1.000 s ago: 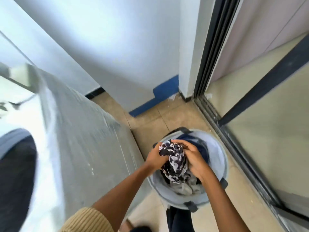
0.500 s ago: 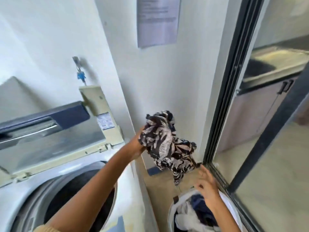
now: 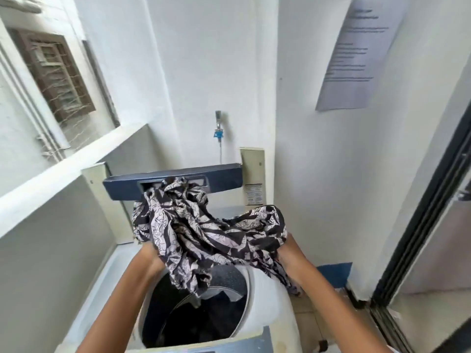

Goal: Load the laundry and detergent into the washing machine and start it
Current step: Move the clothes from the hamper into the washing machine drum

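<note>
A white top-loading washing machine point(image 3: 265, 301) stands in front of me with its lid point(image 3: 173, 182) folded up at the back and its dark drum point(image 3: 193, 319) open. Above the drum hangs a crumpled black-and-white patterned garment point(image 3: 204, 230). My left hand point(image 3: 150, 256) holds its left end and my right hand point(image 3: 288, 250) holds its right end; the cloth hides most of both hands' fingers. The garment's lower edge dangles into the drum opening. The laundry basket and any detergent are out of view.
A white wall ledge point(image 3: 63, 174) runs along the left, close to the machine. A water tap point(image 3: 218, 126) sits on the back wall. A paper notice point(image 3: 356, 52) hangs on the right wall. A dark sliding-door frame point(image 3: 420, 225) borders the right side over a tiled floor point(image 3: 311, 324).
The view has swung from the basket to the machine. The garment has moved left to over the drum, and my right hand, free half a second ago, now holds its right end.
</note>
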Demonstrator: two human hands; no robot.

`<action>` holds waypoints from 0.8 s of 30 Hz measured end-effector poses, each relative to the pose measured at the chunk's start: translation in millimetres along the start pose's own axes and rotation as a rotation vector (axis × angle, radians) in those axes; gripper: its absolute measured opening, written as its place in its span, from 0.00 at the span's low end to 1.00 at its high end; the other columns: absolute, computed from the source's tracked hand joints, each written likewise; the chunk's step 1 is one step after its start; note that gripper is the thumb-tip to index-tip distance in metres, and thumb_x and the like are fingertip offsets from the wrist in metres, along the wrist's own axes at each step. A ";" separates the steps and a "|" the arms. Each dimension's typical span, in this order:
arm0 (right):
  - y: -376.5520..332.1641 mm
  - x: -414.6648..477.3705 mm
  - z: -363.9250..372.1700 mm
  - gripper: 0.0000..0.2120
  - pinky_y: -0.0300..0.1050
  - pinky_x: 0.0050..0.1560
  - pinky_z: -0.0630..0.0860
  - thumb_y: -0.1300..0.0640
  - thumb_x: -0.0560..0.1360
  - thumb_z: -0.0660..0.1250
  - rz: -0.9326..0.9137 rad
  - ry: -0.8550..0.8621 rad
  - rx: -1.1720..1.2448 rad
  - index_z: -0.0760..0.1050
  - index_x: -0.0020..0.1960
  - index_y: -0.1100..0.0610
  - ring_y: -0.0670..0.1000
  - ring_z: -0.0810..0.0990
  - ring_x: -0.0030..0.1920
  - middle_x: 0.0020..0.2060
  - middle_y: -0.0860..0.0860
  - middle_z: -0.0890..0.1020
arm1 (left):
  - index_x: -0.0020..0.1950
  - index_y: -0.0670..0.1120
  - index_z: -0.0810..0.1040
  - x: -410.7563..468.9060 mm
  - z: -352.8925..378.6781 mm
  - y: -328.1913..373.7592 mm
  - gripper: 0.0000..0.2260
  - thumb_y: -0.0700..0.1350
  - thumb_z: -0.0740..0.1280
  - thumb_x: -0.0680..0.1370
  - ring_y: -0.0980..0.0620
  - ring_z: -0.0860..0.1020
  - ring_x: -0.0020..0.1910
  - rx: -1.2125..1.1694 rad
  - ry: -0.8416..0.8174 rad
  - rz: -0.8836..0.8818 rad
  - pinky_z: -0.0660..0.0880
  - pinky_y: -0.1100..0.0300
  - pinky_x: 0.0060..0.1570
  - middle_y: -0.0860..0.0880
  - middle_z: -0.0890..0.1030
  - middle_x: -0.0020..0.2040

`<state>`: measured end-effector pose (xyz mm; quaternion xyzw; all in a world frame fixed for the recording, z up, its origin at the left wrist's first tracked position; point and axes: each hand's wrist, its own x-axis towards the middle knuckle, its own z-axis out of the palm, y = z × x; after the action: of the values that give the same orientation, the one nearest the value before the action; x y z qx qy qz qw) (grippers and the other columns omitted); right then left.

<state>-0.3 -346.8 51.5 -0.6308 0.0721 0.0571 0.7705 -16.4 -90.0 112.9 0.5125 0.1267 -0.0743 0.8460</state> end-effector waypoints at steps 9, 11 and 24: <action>-17.3 17.1 68.9 0.24 0.55 0.58 0.75 0.55 0.67 0.69 0.164 -0.338 0.502 0.73 0.60 0.65 0.60 0.77 0.56 0.56 0.63 0.79 | 0.36 0.39 0.82 -3.4 -98.8 -18.9 0.23 0.46 0.53 0.81 0.47 0.82 0.27 -0.030 0.228 -0.123 0.78 0.56 0.22 0.40 0.83 0.35; -16.0 23.3 79.9 0.19 0.57 0.58 0.73 0.56 0.73 0.62 0.155 -0.346 0.442 0.71 0.62 0.61 0.59 0.76 0.56 0.58 0.62 0.76 | 0.35 0.37 0.80 -3.6 -102.6 -16.6 0.19 0.46 0.57 0.79 0.46 0.81 0.24 -0.033 0.244 -0.137 0.77 0.54 0.20 0.40 0.82 0.29; 1.7 4.2 112.1 0.34 0.42 0.56 0.74 0.52 0.69 0.74 -0.067 -0.648 -0.652 0.62 0.70 0.43 0.50 0.75 0.61 0.65 0.46 0.67 | 0.43 0.34 0.83 2.5 -78.0 -37.9 0.18 0.49 0.64 0.76 0.42 0.83 0.34 0.065 0.067 -0.303 0.82 0.51 0.35 0.35 0.84 0.40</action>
<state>8.0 -236.7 70.8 -0.7917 -0.2149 0.2461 0.5161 -34.5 -38.4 45.6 0.5169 0.2282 -0.1883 0.8033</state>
